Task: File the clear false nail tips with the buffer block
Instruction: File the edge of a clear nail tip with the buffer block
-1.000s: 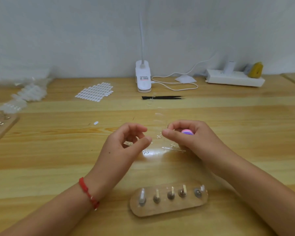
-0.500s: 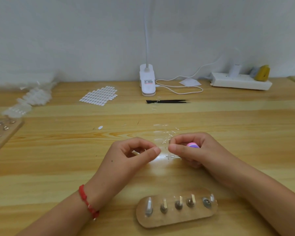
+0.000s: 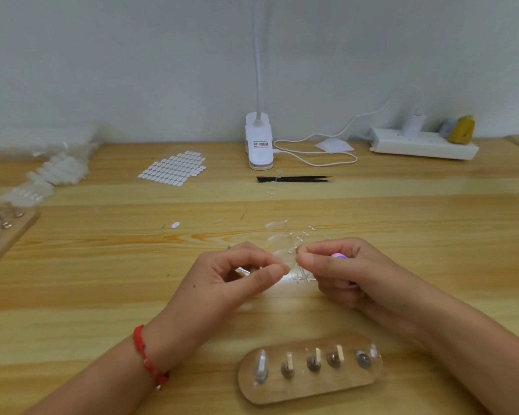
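A clear plastic strip of false nail tips (image 3: 285, 244) lies on the wooden table (image 3: 402, 223) between my hands. My left hand (image 3: 231, 283) pinches one clear tip at the strip's near end between thumb and forefinger. My right hand (image 3: 348, 274) pinches the strip's stem with thumb and forefinger, and a pink and purple buffer block (image 3: 339, 256) shows inside its curled fingers. The two hands almost touch at the fingertips. Most of the buffer block is hidden by the fingers.
A wooden oval stand (image 3: 309, 384) with several pegs holding nail tips sits near the front edge. Black tweezers (image 3: 294, 178), a white clip lamp (image 3: 259, 145), a sheet of white stickers (image 3: 173, 168), a power strip (image 3: 423, 145) and bags of tips (image 3: 51, 175) lie farther back.
The view has shifted a little, so everything sits lower in the frame. My hands have closed in on each other around the strip.
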